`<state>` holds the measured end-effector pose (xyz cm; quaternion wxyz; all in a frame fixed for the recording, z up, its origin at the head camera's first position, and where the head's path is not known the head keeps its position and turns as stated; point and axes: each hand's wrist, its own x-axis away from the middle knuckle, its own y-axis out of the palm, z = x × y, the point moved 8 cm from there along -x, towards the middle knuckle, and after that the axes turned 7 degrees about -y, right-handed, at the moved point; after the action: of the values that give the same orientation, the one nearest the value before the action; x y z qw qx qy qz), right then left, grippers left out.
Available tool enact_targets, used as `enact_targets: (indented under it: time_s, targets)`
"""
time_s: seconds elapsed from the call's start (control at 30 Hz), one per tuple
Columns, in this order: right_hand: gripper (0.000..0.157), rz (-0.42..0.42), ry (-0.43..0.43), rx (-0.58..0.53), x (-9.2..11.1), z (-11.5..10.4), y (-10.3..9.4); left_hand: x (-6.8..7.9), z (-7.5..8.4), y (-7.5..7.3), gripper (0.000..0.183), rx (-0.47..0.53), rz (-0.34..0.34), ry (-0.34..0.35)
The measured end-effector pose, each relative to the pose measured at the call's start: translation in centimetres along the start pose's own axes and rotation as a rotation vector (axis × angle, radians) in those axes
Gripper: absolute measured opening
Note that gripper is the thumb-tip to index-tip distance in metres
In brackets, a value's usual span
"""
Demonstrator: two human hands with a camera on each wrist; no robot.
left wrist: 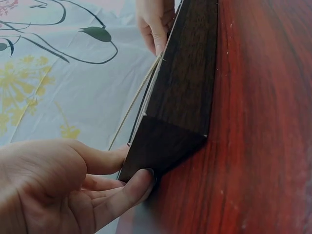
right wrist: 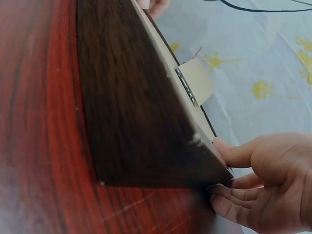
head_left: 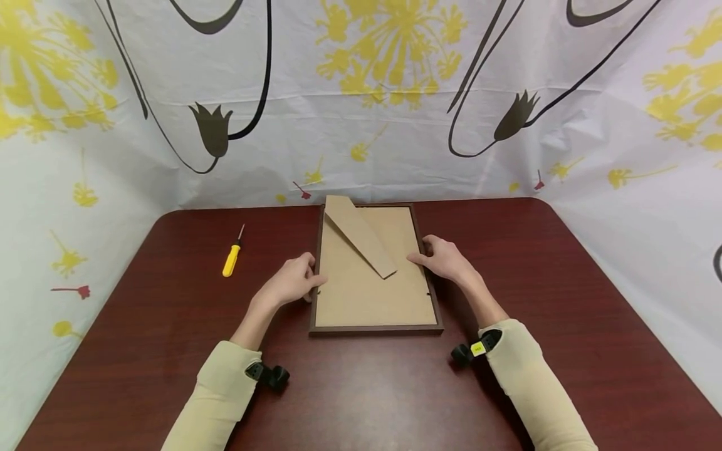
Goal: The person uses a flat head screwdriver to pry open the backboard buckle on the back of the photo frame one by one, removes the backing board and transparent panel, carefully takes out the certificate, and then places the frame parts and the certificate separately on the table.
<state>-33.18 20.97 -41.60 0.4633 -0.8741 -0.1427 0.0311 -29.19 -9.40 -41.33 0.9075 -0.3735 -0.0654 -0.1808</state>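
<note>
Your left fingers (head_left: 317, 280) and right fingers (head_left: 416, 258) are pinching the frame (head_left: 375, 330) by its sides; uneven lifting could be setting the flap (head_left: 361, 238) between them swinging.

High head, close wrist views of frame (head_left: 375, 331)

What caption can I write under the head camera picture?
Left hand and right hand hold a brown frame on a dark table, a yellow screwdriver lying to the left.
</note>
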Motion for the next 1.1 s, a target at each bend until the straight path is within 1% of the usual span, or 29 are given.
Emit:
enact_targets:
  time_s: [0.23, 0.53, 0.77, 0.9, 1.1]
  targets:
    - [0.074, 0.014, 0.023, -0.05, 0.0, 0.3, -0.2, 0.0, -0.3, -0.1, 0.047, 0.038, 0.002, 0.012]
    - [0.075, 0.029, 0.072, -0.101, -0.1, 0.8, -0.2, -0.3, -0.3, -0.1, 0.044, 0.029, 0.005, 0.033]
    - [0.075, 0.03, 0.084, -0.12, -0.2, 1.2, 0.0, -0.4, -0.6, -0.6, 0.045, 0.041, 0.029, 0.03]
    - [0.075, 0.038, 0.083, -0.122, -0.2, 1.2, -0.1, -0.3, -0.6, -1.7, 0.038, 0.045, 0.093, 0.046]
    - [0.075, 0.046, 0.091, -0.114, -0.2, 1.3, -0.1, -0.3, -1.4, -4.0, 0.028, 0.017, 0.256, 0.051]
